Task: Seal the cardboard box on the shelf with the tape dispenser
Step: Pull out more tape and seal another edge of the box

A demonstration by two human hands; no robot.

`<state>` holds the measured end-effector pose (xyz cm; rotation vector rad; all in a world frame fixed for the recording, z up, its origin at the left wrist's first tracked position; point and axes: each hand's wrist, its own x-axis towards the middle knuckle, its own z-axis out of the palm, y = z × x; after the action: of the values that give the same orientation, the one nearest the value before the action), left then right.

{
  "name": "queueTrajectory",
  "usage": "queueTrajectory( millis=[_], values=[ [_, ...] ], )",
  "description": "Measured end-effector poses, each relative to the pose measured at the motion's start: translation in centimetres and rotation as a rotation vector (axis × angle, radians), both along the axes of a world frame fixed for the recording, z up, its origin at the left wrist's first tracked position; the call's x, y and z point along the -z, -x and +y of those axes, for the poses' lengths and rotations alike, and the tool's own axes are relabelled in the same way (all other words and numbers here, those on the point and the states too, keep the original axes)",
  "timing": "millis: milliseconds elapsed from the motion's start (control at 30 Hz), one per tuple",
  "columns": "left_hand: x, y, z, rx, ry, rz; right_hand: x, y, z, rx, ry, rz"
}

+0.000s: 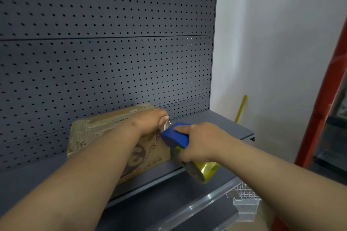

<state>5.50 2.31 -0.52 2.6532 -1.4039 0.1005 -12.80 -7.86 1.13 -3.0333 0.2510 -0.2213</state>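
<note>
A brown cardboard box (97, 137) with printed markings and old tape on top sits on the grey shelf (221, 124). My left hand (150, 121) lies over the box's upper right corner, pinching the free end of clear tape (165, 125). My right hand (199, 139) grips a blue tape dispenser (175, 136) just right of that corner, forefinger along its top. The dispenser's yellowish tape roll (201, 171) hangs below my hand. A short stretch of tape runs from the dispenser to my left fingers.
A dark grey pegboard back panel (112, 43) rises behind the box. A lower shelf with a clear strip (197, 206) and a white wire basket (244, 200) lies below. A red upright (319, 108) and a yellow stick (241, 108) stand to the right by the white wall.
</note>
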Motion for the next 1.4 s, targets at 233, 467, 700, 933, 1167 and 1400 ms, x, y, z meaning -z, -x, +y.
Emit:
queueTrajectory(
  millis=[233, 467, 700, 933, 1167, 1400],
  values=[
    [0.1, -0.6, 0.1, -0.005, 0.019, 0.017, 2.7, 1.6, -0.6, 0.007, 0.073, 0.107],
    [0.4, -0.8, 0.2, 0.154, -0.069, -0.135, -0.1, 1.2, -7.6, 0.27, -0.105, -0.285],
    [0.5, -0.8, 0.5, 0.138, -0.201, -0.048, -0.3, -0.8, -8.4, 0.28, -0.18, -0.342],
    [-0.3, 0.0, 0.6, 0.146, -0.298, -0.011, -0.5, -4.0, -8.5, 0.247, -0.274, -0.414],
    [-2.5, 0.3, 1.5, 0.131, 0.098, 0.469, 0.7, -8.3, -8.4, 0.242, -0.153, -0.355],
    [-4.2, -1.6, 7.1, -0.224, 0.646, 0.568, 4.2, -13.6, -8.4, 0.182, 0.17, -0.178]
  ],
)
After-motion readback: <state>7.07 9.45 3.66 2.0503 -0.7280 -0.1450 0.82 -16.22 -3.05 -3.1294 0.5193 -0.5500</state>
